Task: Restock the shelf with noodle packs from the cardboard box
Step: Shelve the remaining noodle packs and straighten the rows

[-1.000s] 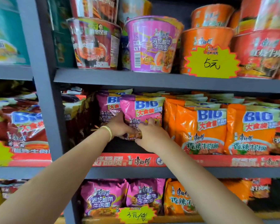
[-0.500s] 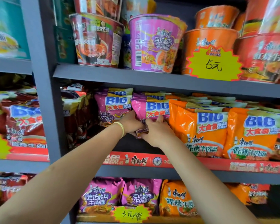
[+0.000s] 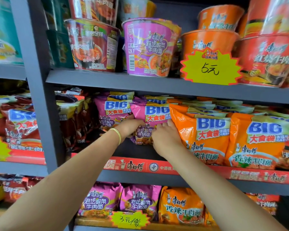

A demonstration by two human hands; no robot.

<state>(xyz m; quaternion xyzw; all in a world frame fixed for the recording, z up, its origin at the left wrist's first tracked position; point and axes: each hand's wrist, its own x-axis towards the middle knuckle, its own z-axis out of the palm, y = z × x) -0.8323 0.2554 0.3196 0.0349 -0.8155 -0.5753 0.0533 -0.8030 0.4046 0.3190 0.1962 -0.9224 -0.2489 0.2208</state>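
A purple noodle pack (image 3: 150, 117) stands on the middle shelf (image 3: 157, 165), between another purple pack (image 3: 112, 112) on its left and orange packs (image 3: 205, 139) on its right. My left hand (image 3: 131, 127), with a yellow band on its wrist, grips the pack's lower left part. My right hand (image 3: 165, 139) grips its lower right part, right against the nearest orange pack. The pack's bottom edge sits above the shelf floor, with a dark gap below it. The cardboard box is out of view.
Noodle cups (image 3: 150, 47) and a yellow price tag (image 3: 210, 67) fill the upper shelf. Red-brown packs (image 3: 20, 127) sit left of the grey upright post (image 3: 40, 97). Purple and orange packs (image 3: 140, 202) line the lower shelf behind another price tag (image 3: 129, 220).
Both hands have pushed the purple pack up, right and deeper into the shelf, against the orange packs. The view has tilted down a little.
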